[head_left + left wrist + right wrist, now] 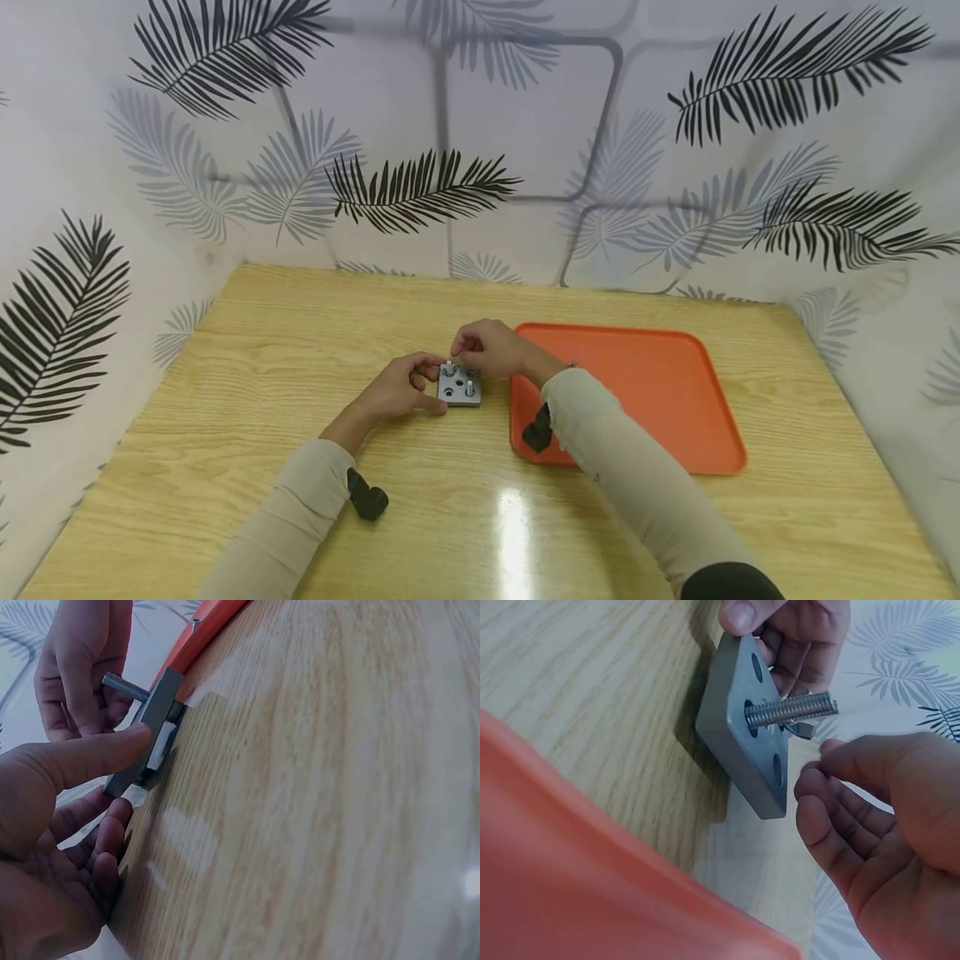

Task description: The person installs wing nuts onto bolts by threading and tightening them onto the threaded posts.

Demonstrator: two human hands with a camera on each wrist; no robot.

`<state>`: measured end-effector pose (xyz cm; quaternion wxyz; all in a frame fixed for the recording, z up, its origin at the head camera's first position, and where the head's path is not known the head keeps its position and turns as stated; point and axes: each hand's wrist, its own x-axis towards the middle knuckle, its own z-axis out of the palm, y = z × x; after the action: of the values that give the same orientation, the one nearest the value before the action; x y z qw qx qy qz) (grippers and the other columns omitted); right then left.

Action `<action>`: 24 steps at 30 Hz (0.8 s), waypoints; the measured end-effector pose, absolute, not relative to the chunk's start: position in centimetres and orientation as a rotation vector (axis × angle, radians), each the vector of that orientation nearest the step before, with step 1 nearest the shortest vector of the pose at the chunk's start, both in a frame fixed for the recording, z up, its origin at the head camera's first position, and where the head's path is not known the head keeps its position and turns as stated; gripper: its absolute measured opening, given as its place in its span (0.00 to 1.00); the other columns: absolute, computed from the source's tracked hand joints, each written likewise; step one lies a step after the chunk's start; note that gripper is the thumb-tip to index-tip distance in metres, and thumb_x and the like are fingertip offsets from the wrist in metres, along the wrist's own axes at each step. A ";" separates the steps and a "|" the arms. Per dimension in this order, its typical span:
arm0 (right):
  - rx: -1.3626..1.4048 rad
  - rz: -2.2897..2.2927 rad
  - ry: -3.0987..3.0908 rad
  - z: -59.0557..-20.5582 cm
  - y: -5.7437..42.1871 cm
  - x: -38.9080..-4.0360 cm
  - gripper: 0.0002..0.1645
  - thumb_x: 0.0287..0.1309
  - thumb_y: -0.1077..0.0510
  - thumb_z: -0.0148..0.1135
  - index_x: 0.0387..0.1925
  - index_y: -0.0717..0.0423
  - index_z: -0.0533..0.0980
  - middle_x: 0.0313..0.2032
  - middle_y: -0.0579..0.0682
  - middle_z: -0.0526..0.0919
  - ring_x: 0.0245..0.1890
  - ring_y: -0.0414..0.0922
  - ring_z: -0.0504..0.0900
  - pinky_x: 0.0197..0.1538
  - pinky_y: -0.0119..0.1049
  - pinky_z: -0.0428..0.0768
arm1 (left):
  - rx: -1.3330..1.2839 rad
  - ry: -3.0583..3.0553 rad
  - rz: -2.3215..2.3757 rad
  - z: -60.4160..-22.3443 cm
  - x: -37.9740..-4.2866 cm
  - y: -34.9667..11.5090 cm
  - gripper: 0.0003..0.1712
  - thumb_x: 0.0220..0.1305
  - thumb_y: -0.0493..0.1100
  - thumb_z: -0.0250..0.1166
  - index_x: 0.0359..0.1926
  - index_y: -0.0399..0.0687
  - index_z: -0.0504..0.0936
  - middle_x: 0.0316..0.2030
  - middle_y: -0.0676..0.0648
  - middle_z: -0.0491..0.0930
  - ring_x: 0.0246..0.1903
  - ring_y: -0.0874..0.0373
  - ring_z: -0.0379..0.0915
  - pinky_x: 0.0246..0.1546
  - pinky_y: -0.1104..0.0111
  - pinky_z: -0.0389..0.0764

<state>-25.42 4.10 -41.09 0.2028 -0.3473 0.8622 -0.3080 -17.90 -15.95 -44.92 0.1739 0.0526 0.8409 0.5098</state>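
A square grey metal plate (459,396) with several holes sits on the wooden table, raised on dark bolt heads under it. One threaded bolt (791,710) stands up through a hole; a second upright bolt (449,366) is at the far left corner. A small shiny ring-like piece (801,731) shows tilted beside the bolts. My left hand (401,385) grips the plate's left side, thumb at the near edge and fingers at the far edge. My right hand (489,346) hovers over the far corner, fingers loosely bent close to the ring-like piece, with nothing visible between them.
An orange tray (645,400) lies just right of the plate, under my right forearm, its near-left part hidden. A few small pieces show at its left side. A leaf-patterned cloth (480,125) rises behind the wooden table (315,321).
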 end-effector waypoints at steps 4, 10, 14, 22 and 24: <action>-0.960 -0.863 2.397 -41.3 3.9 -25.6 0.09 0.70 0.63 0.55 0.43 0.57 0.81 0.34 0.52 0.84 0.28 0.38 0.75 0.35 0.28 0.75 | 0.138 2.382 1.442 -44.8 -17.9 -15.9 0.38 0.54 0.36 0.76 0.66 0.40 0.72 0.50 0.42 0.75 0.41 0.54 0.63 0.44 0.66 0.68; -1.029 -0.847 2.358 -41.1 3.7 -25.7 0.10 0.68 0.65 0.57 0.46 0.57 0.81 0.34 0.52 0.85 0.33 0.39 0.80 0.42 0.31 0.79 | 0.142 2.378 1.445 -44.7 -18.0 -16.0 0.38 0.55 0.36 0.75 0.66 0.39 0.71 0.51 0.41 0.75 0.42 0.54 0.63 0.44 0.65 0.68; -1.065 -0.850 2.327 -40.9 3.7 -25.9 0.12 0.66 0.67 0.58 0.48 0.58 0.81 0.36 0.54 0.85 0.33 0.40 0.81 0.41 0.31 0.80 | 0.137 2.380 1.452 -44.4 -18.1 -16.1 0.38 0.55 0.37 0.75 0.66 0.39 0.71 0.53 0.40 0.75 0.43 0.53 0.64 0.45 0.65 0.68; -1.055 -0.834 2.305 -41.5 3.4 -25.5 0.11 0.60 0.64 0.66 0.45 0.58 0.82 0.33 0.51 0.83 0.29 0.36 0.77 0.37 0.25 0.75 | 0.141 2.382 1.446 -44.9 -17.9 -16.1 0.38 0.53 0.38 0.77 0.65 0.39 0.72 0.51 0.41 0.75 0.42 0.54 0.64 0.45 0.65 0.68; -1.053 -0.821 2.343 -41.5 3.3 -25.4 0.08 0.59 0.63 0.68 0.42 0.58 0.82 0.32 0.50 0.83 0.30 0.36 0.77 0.38 0.25 0.74 | 0.145 2.381 1.457 -44.9 -18.0 -16.1 0.38 0.53 0.38 0.77 0.65 0.39 0.72 0.51 0.42 0.75 0.42 0.54 0.64 0.44 0.65 0.68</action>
<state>-25.44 3.33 -41.46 0.2206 -0.3808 0.8474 -0.2970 -17.99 -16.10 -44.94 0.1725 0.0510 0.8390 0.5135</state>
